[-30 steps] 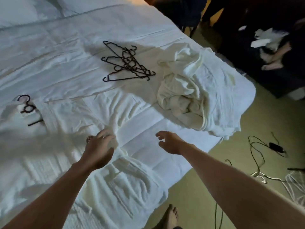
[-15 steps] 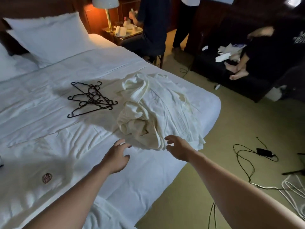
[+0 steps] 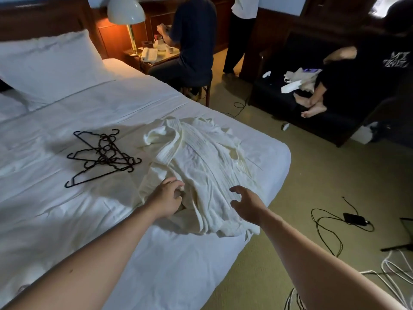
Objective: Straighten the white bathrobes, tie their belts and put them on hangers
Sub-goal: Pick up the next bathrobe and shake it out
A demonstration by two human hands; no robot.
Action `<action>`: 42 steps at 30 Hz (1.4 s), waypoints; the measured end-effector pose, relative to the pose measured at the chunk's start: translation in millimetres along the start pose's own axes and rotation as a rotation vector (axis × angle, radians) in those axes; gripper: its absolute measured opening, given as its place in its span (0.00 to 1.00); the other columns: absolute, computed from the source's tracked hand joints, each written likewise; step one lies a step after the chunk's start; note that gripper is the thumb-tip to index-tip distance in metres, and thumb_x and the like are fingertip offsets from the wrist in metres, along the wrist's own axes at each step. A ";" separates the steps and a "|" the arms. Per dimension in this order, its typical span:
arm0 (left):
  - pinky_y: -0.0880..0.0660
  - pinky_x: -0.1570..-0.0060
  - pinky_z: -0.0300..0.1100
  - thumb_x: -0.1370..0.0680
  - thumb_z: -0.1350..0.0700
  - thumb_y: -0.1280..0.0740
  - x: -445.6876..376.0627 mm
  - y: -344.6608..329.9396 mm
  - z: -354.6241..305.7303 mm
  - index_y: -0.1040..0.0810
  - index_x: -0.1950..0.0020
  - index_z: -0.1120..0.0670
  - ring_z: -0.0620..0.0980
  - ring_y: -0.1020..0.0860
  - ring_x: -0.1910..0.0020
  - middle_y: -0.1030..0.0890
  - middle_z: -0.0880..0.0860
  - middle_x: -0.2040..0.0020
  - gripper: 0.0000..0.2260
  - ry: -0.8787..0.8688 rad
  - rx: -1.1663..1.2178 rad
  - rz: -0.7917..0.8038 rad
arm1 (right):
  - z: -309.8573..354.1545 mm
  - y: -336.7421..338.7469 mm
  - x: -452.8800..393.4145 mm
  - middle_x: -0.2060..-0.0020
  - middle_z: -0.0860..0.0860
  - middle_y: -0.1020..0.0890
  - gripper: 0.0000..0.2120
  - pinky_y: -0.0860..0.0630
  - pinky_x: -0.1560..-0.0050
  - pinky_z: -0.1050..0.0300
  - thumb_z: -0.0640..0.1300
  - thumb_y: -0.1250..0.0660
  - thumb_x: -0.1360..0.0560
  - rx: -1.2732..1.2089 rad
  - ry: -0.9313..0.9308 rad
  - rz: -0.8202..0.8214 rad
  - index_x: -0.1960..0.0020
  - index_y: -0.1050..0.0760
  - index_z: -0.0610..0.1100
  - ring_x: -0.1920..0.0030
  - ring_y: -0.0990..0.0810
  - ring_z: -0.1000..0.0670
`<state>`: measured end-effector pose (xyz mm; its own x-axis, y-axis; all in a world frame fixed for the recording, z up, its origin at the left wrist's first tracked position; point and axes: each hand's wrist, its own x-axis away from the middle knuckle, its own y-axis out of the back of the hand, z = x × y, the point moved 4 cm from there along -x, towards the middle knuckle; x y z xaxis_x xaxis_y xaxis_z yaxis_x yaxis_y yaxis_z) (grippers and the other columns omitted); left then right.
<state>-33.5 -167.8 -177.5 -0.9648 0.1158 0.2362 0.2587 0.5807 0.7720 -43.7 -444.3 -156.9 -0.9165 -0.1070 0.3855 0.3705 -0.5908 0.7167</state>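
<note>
Left grip (image 3: 166, 199) on crumpled (cream-white) bathrobe (image 3: 201, 166).

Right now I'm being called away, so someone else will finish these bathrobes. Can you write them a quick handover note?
Left hand: fingers curled into the near edge of the crumpled bathrobe.
Right hand: open, above the same robe, holding nothing.
The robe lies in a heap near the bed corner; the black hangers lie tangled to its left.
Done: nothing on this robe.
Left: straighten it, tie the belt, hang it.
</note>
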 end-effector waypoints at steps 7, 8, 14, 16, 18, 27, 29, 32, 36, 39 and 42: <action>0.29 0.36 0.44 0.22 0.57 0.34 -76.7 19.9 12.3 0.31 0.26 0.49 0.51 0.28 0.33 0.32 0.50 0.26 0.24 0.121 0.040 -0.010 | 13.3 11.0 -50.0 0.26 0.48 0.30 0.23 0.36 0.32 0.57 0.44 0.36 0.21 0.012 -0.012 0.044 0.26 0.31 0.50 0.26 0.32 0.47; 0.29 0.37 0.45 0.22 0.57 0.35 -89.0 24.4 11.9 0.33 0.24 0.49 0.51 0.28 0.33 0.33 0.51 0.25 0.26 0.137 0.042 -0.026 | 16.8 13.0 -58.9 0.25 0.48 0.30 0.23 0.36 0.31 0.56 0.44 0.36 0.21 0.014 -0.008 0.055 0.26 0.31 0.50 0.26 0.32 0.47; 0.28 0.36 0.56 0.25 0.53 0.33 -154.5 47.8 22.8 0.43 0.22 0.44 0.60 0.31 0.31 0.37 0.53 0.24 0.33 0.311 0.016 -0.212 | 33.0 26.5 -118.1 0.25 0.47 0.31 0.23 0.38 0.29 0.57 0.43 0.37 0.20 0.080 0.061 0.136 0.26 0.31 0.49 0.26 0.33 0.47; 0.29 0.37 0.61 0.26 0.49 0.31 -172.4 52.2 30.9 0.47 0.22 0.42 0.64 0.32 0.31 0.40 0.55 0.23 0.37 0.385 -0.049 -0.252 | 37.9 32.7 -139.2 0.25 0.47 0.31 0.23 0.38 0.30 0.57 0.43 0.37 0.20 0.098 0.085 0.162 0.25 0.31 0.49 0.26 0.32 0.47; 0.35 0.31 0.64 0.26 0.43 0.30 -189.6 49.5 39.1 0.56 0.20 0.41 0.65 0.39 0.25 0.46 0.55 0.19 0.44 0.483 -0.070 -0.178 | 43.3 39.3 -159.9 0.25 0.47 0.31 0.23 0.37 0.30 0.57 0.43 0.37 0.20 0.107 0.114 0.185 0.26 0.31 0.50 0.26 0.32 0.47; 0.23 0.50 0.48 0.23 0.60 0.38 -191.4 73.2 32.8 0.24 0.38 0.56 0.61 0.21 0.46 0.20 0.59 0.42 0.14 0.602 0.041 -0.263 | 62.5 64.9 -217.8 0.29 0.49 0.26 0.23 0.33 0.28 0.51 0.45 0.37 0.22 0.204 0.203 0.239 0.27 0.30 0.52 0.29 0.29 0.46; 0.22 0.53 0.49 0.24 0.60 0.38 -185.7 100.8 23.5 0.23 0.48 0.56 0.61 0.21 0.49 0.19 0.59 0.48 0.07 0.577 0.310 -0.325 | 71.2 67.2 -219.9 0.27 0.50 0.28 0.25 0.33 0.28 0.50 0.45 0.36 0.22 0.170 0.208 0.226 0.26 0.32 0.53 0.28 0.29 0.47; 0.23 0.55 0.51 0.22 0.66 0.44 -168.0 137.0 -24.6 0.25 0.53 0.55 0.58 0.22 0.51 0.21 0.59 0.49 0.11 0.482 1.069 -0.404 | 92.1 70.4 -216.4 0.26 0.50 0.29 0.29 0.31 0.31 0.54 0.42 0.35 0.23 0.022 0.213 0.152 0.24 0.35 0.51 0.30 0.28 0.47; 0.25 0.54 0.52 0.24 0.63 0.48 -141.0 167.0 -108.3 0.20 0.66 0.59 0.55 0.19 0.56 0.15 0.56 0.58 0.19 0.252 1.460 -0.279 | 124.5 76.8 -199.4 0.27 0.51 0.29 0.32 0.26 0.35 0.53 0.39 0.33 0.26 -0.272 0.215 0.063 0.23 0.36 0.51 0.34 0.26 0.49; 0.23 0.47 0.56 0.33 0.60 0.41 -115.4 183.4 -154.1 0.22 0.51 0.63 0.61 0.22 0.43 0.20 0.61 0.45 0.15 0.116 1.567 -0.120 | 142.6 72.2 -177.7 0.31 0.57 0.29 0.40 0.27 0.33 0.47 0.53 0.24 0.32 -0.247 0.279 0.065 0.24 0.37 0.51 0.33 0.29 0.52; 0.21 0.51 0.50 0.35 0.59 0.42 -86.2 199.0 -191.4 0.22 0.62 0.60 0.57 0.22 0.52 0.21 0.58 0.55 0.10 -0.006 1.633 -0.014 | 149.2 72.4 -156.0 0.45 0.55 0.19 0.25 0.23 0.40 0.47 0.63 0.31 0.30 -0.182 0.243 -0.057 0.39 0.25 0.50 0.43 0.20 0.50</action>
<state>110.3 -216.5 68.7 -0.9676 0.1041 0.2300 -0.0683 0.7690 -0.6356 148.7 -351.0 -78.4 -0.9524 -0.2449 0.1816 0.3045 -0.7325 0.6089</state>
